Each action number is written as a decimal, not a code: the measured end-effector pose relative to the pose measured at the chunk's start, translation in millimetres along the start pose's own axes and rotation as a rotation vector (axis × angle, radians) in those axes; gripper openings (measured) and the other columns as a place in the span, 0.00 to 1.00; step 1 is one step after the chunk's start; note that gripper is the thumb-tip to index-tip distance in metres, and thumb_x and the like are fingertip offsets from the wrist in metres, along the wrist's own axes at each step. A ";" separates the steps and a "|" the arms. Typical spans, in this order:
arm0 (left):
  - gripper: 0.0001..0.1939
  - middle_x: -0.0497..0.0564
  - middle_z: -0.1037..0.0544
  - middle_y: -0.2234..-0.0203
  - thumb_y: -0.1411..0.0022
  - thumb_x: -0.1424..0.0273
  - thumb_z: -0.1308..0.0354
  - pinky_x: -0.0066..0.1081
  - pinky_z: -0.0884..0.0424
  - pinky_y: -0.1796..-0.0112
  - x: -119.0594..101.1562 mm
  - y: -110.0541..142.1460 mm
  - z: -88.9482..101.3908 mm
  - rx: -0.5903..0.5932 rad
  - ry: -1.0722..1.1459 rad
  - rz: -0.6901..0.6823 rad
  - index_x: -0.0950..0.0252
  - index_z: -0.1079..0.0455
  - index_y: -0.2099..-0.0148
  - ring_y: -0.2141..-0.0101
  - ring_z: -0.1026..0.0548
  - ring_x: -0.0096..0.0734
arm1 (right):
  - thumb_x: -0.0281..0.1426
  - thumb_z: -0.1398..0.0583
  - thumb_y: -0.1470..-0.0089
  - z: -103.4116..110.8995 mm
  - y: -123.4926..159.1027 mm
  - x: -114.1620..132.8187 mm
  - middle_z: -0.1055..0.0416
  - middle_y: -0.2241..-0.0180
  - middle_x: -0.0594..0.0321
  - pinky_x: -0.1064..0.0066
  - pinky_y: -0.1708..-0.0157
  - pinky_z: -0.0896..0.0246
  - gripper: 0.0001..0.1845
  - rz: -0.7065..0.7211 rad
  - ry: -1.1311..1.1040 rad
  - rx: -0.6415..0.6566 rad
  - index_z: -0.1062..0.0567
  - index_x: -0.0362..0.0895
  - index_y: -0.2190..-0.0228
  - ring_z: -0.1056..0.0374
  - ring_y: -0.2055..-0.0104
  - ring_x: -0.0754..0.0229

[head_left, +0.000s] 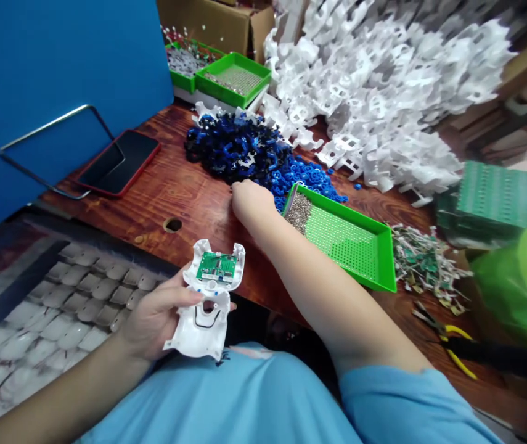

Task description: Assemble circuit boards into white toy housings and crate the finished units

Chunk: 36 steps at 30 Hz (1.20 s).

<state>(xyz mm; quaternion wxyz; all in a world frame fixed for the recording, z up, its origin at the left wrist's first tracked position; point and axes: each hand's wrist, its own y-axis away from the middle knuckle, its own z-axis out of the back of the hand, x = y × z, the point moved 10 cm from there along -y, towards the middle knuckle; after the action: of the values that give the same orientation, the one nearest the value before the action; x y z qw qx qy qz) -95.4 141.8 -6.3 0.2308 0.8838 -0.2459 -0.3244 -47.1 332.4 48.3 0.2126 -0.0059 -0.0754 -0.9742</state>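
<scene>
My left hand [159,317] is closed around a white plastic shell [205,305] held above my lap, its open side up. A small green circuit board [217,266] sits in the shell's upper part. My right hand [251,200] reaches across the wooden table [189,197] to the near edge of a pile of blue plastic parts [249,151]. Its fingers are curled down into the pile, and whatever they pinch is hidden. A green tray [351,237] with tiny screws heaped in one corner lies just right of that hand.
A big heap of white plastic shells [383,86] fills the back right. Two more green trays [233,77] stand at the back, a phone [119,161] lies left, circuit scraps [424,259] and yellow-handled pliers [450,342] right. A blue panel [60,74] walls the left.
</scene>
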 end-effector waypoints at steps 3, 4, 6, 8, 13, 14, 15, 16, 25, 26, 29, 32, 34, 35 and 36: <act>0.37 0.56 0.18 0.64 0.61 0.80 0.40 0.36 0.23 0.66 -1.8 1.3 1.0 0.082 0.008 -0.019 0.64 0.39 0.45 0.66 0.19 0.48 | 0.22 0.54 0.42 -0.6 -1.9 -5.8 0.28 0.56 0.47 0.64 0.61 0.32 0.20 -0.046 -0.030 -0.054 0.26 0.40 0.56 0.28 0.57 0.51; 0.40 0.56 0.18 0.64 0.62 0.81 0.40 0.37 0.23 0.65 -2.4 1.4 0.9 0.101 -0.001 -0.025 0.63 0.42 0.43 0.64 0.19 0.49 | 0.22 0.53 0.42 -1.3 -0.8 -7.0 0.28 0.57 0.48 0.64 0.61 0.32 0.19 -0.051 -0.037 -0.064 0.26 0.40 0.57 0.28 0.57 0.51; 0.44 0.56 0.19 0.62 0.62 0.81 0.40 0.38 0.24 0.62 -2.8 0.6 0.4 0.123 -0.032 -0.035 0.62 0.45 0.40 0.62 0.20 0.49 | 0.22 0.52 0.43 -3.7 2.3 -7.3 0.27 0.58 0.49 0.64 0.61 0.32 0.18 -0.045 -0.052 -0.073 0.25 0.41 0.58 0.28 0.58 0.51; 0.42 0.55 0.19 0.62 0.60 0.82 0.40 0.36 0.24 0.62 -2.2 -1.4 1.4 0.112 -0.069 -0.047 0.61 0.44 0.41 0.62 0.20 0.45 | 0.23 0.50 0.44 -7.2 6.0 -5.7 0.27 0.59 0.50 0.66 0.61 0.33 0.16 -0.026 -0.066 -0.074 0.24 0.41 0.61 0.28 0.59 0.52; 0.25 0.54 0.19 0.63 0.53 0.80 0.37 0.29 0.25 0.63 1.8 -6.1 8.0 0.014 -0.164 -0.055 0.65 0.32 0.51 0.64 0.21 0.37 | 0.26 0.49 0.42 -11.9 11.0 -5.1 0.28 0.58 0.54 0.68 0.60 0.34 0.14 -0.011 -0.119 -0.112 0.25 0.43 0.62 0.29 0.60 0.56; 0.23 0.54 0.19 0.62 0.52 0.79 0.37 0.29 0.25 0.62 2.2 -5.9 8.2 0.003 -0.179 -0.054 0.65 0.32 0.51 0.63 0.21 0.36 | 0.26 0.49 0.42 -11.7 10.8 -6.7 0.28 0.57 0.54 0.68 0.59 0.34 0.14 -0.021 -0.135 -0.127 0.25 0.43 0.60 0.30 0.60 0.56; 0.22 0.54 0.19 0.61 0.50 0.78 0.37 0.29 0.25 0.62 1.6 -5.3 8.0 -0.007 -0.189 -0.061 0.64 0.32 0.51 0.63 0.21 0.36 | 0.25 0.50 0.42 -11.6 10.2 -8.7 0.28 0.57 0.54 0.68 0.58 0.34 0.15 -0.035 -0.150 -0.141 0.26 0.43 0.59 0.30 0.59 0.56; 0.22 0.53 0.19 0.60 0.50 0.77 0.36 0.29 0.25 0.62 0.7 -4.4 7.5 -0.014 -0.195 -0.070 0.64 0.32 0.51 0.62 0.21 0.36 | 0.25 0.50 0.42 -11.6 9.3 -11.0 0.29 0.57 0.54 0.67 0.58 0.34 0.15 -0.051 -0.167 -0.150 0.26 0.43 0.58 0.30 0.59 0.56; 0.27 0.49 0.19 0.63 0.55 0.75 0.34 0.31 0.25 0.63 1.6 -2.2 0.7 0.023 -0.182 -0.077 0.60 0.31 0.50 0.64 0.21 0.39 | 0.26 0.46 0.46 -14.0 0.7 -26.9 0.25 0.62 0.55 0.68 0.59 0.33 0.13 -0.152 -0.296 -0.105 0.23 0.41 0.62 0.28 0.60 0.54; 0.27 0.49 0.19 0.63 0.55 0.76 0.34 0.31 0.25 0.63 2.3 -3.2 0.0 0.029 -0.187 -0.071 0.60 0.31 0.50 0.64 0.21 0.39 | 0.26 0.46 0.46 -14.2 0.7 -27.6 0.25 0.63 0.55 0.68 0.59 0.33 0.13 -0.155 -0.305 -0.095 0.23 0.41 0.62 0.28 0.60 0.54; 0.27 0.48 0.18 0.65 0.56 0.77 0.35 0.29 0.26 0.64 2.0 -5.6 -3.2 0.041 -0.190 -0.072 0.60 0.31 0.51 0.64 0.22 0.36 | 0.24 0.46 0.47 -15.8 0.8 -27.5 0.24 0.63 0.56 0.69 0.59 0.34 0.13 -0.155 -0.326 -0.080 0.23 0.42 0.63 0.28 0.60 0.55; 0.29 0.49 0.18 0.64 0.59 0.77 0.34 0.28 0.26 0.65 -0.7 -5.3 -4.5 0.027 -0.178 -0.096 0.60 0.32 0.51 0.65 0.22 0.36 | 0.24 0.45 0.47 -15.8 1.1 -24.1 0.26 0.61 0.53 0.66 0.60 0.33 0.13 -0.149 -0.328 -0.096 0.24 0.41 0.62 0.28 0.60 0.53; 0.30 0.50 0.19 0.63 0.58 0.77 0.34 0.28 0.27 0.66 -0.8 -3.7 -6.1 0.036 -0.176 -0.102 0.60 0.33 0.50 0.64 0.22 0.36 | 0.26 0.45 0.46 -9.8 5.7 -20.8 0.28 0.59 0.51 0.63 0.59 0.33 0.12 -0.137 -0.325 -0.126 0.24 0.40 0.61 0.29 0.59 0.51; 0.30 0.50 0.19 0.62 0.57 0.78 0.35 0.27 0.27 0.66 -0.3 -2.9 -7.5 0.048 -0.182 -0.103 0.60 0.34 0.49 0.64 0.22 0.36 | 0.27 0.46 0.45 -4.0 11.1 -18.8 0.29 0.57 0.51 0.62 0.58 0.33 0.12 -0.122 -0.325 -0.144 0.25 0.40 0.61 0.29 0.59 0.52; 0.30 0.50 0.19 0.62 0.57 0.79 0.36 0.27 0.27 0.66 0.2 -2.1 -9.0 0.062 -0.187 -0.103 0.61 0.34 0.49 0.64 0.22 0.35 | 0.28 0.46 0.43 4.9 19.5 -16.5 0.30 0.57 0.53 0.63 0.57 0.34 0.12 -0.094 -0.334 -0.174 0.25 0.41 0.61 0.30 0.58 0.54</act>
<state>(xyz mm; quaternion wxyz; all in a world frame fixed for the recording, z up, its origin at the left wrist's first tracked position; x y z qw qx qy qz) -88.5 145.6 -1.5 0.1625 0.8679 -0.2304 -0.4090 -24.1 322.4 55.2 0.1502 -0.1824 -0.0254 -0.9714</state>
